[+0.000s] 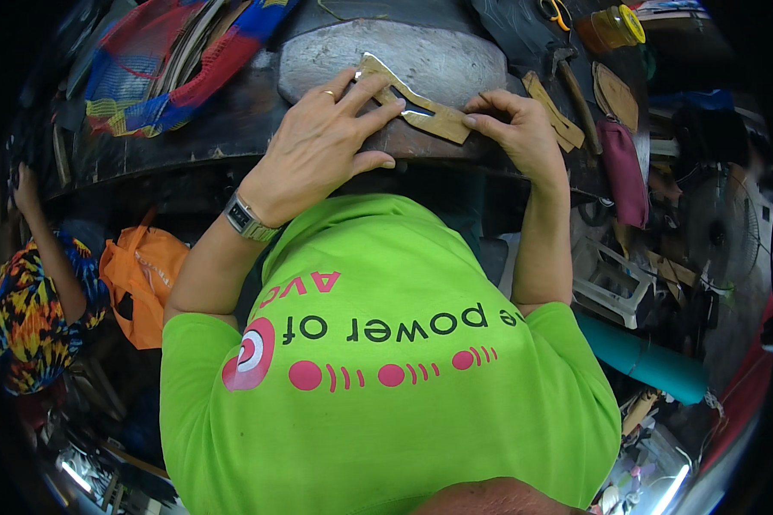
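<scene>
On a worn grey slab [481, 64] lies a flat brown piece [434, 122] with slots cut through it and pale edges, perhaps a pattern. My left hand [322, 137] rests over its left part, fingers stretched out and thumb apart, pressing it down. At the piece's right end, my right hand [520, 129] pinches the tip between thumb and forefinger; the other fingers are curled. I cannot tell whether the piece is leather or card. A similar slotted brown piece [554, 112] lies just right of my right hand.
A hammer [578, 99], a maroon pouch [623, 172], orange-handled scissors [558, 13] and a yellow-lidded jar [608, 32] are at the right. A blue-red mesh bag [116, 81] lies left. Below the table are an orange bag [146, 283] and white stool [614, 287]. Another person's arm [51, 257] shows far left.
</scene>
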Tool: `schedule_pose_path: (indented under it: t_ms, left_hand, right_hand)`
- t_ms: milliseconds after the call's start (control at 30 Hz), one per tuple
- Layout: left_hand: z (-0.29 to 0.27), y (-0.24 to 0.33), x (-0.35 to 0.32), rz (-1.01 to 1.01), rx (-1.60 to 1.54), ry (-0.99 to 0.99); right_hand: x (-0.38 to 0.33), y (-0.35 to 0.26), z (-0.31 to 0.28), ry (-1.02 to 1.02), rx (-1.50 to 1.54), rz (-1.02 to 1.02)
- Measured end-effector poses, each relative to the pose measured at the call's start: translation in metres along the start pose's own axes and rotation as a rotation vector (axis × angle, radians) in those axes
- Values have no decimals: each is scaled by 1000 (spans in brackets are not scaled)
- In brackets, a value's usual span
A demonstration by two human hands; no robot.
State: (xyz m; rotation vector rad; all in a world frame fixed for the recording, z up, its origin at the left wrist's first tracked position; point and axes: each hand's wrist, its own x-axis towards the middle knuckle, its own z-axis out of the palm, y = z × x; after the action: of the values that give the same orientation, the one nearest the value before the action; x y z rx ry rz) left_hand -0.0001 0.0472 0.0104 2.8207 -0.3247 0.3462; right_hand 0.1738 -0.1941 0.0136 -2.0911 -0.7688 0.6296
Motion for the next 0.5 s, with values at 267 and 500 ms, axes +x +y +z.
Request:
schedule_pose_path:
  t_ms: [267, 500]
  left_hand:
    - [1, 6, -3, 22, 39, -56]
    - [9, 11, -5, 7, 78, -85]
  right_hand:
    - [-2, -2, 4, 45, -78, -12]
    - [-11, -8, 5, 38, -108, -65]
